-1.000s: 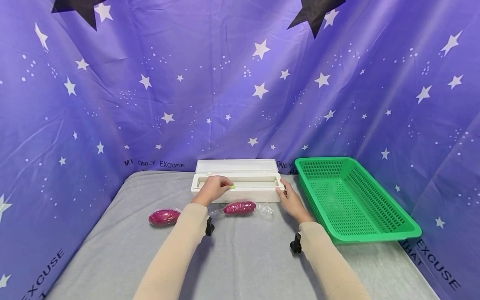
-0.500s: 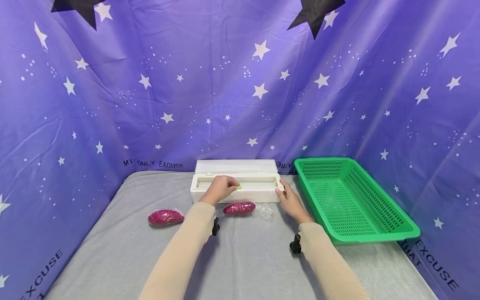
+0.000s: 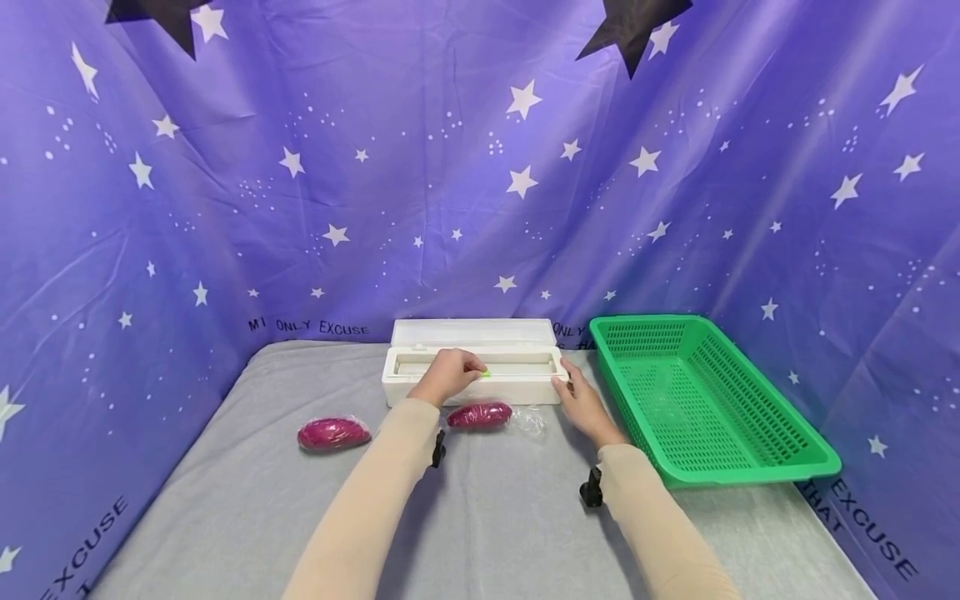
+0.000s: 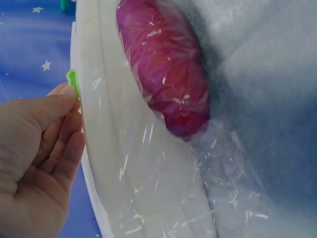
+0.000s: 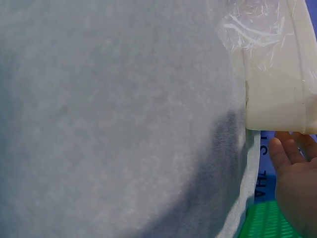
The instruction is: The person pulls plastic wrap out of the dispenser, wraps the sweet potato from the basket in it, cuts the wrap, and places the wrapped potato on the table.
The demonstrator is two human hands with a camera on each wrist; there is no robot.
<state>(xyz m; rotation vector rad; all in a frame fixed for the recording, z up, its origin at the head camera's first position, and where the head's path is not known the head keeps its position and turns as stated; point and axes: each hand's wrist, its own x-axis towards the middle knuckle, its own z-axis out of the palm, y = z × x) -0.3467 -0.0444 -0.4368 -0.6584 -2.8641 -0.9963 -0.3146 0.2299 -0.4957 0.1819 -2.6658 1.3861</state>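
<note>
A long white cling film dispenser (image 3: 517,392) stands at the back of the table with its lid (image 3: 472,332) raised. My left hand (image 3: 447,375) pinches a small green slide cutter (image 4: 73,82) on its front rim between thumb and forefinger. My right hand (image 3: 585,404) holds the right end of the dispenser, thumb at the front corner and fingers along the end wall. Right before the dispenser lies a glossy magenta oblong thing (image 3: 480,416) in clear film; loose film (image 4: 233,173) trails from its ends. A similar wrapped magenta piece (image 3: 333,434) lies to the left.
A large green plastic basket (image 3: 690,417) stands on the right, close by the right forearm. Grey cloth (image 3: 495,517) covers the table. A purple star-printed curtain (image 3: 420,167) hangs behind and on both sides.
My left hand has slid the green cutter to the right along the dispenser's rim, slowing in the last half second. The right hand has stayed at the dispenser's end.
</note>
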